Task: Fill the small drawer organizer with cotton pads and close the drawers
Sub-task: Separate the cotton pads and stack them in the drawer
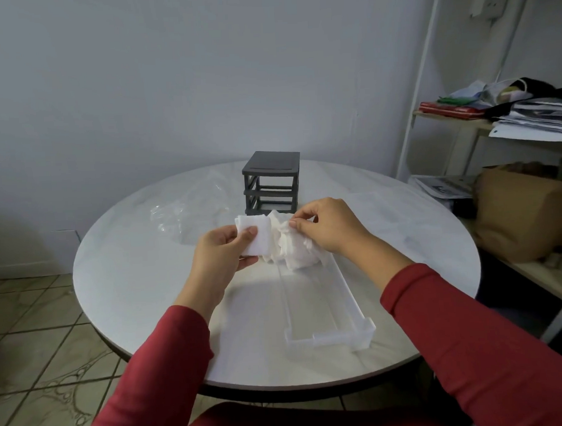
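A dark grey drawer frame (272, 182) stands at the far middle of the round white table (131, 283), its slots open with no drawers in them. A clear plastic drawer (329, 313) lies on the table in front of me, its handle end nearest. My left hand (222, 257) pinches a flat stack of white cotton pads (258, 236) between thumb and fingers. My right hand (325, 227) pinches the top of a loose heap of cotton pads (296, 252) at the far end of the clear drawer.
A crumpled clear plastic bag (189, 210) lies on the table's left, beside the frame. A white shelf unit (462, 124) with papers and a brown bag (524, 215) stands to the right of the table. Tiled floor shows at lower left.
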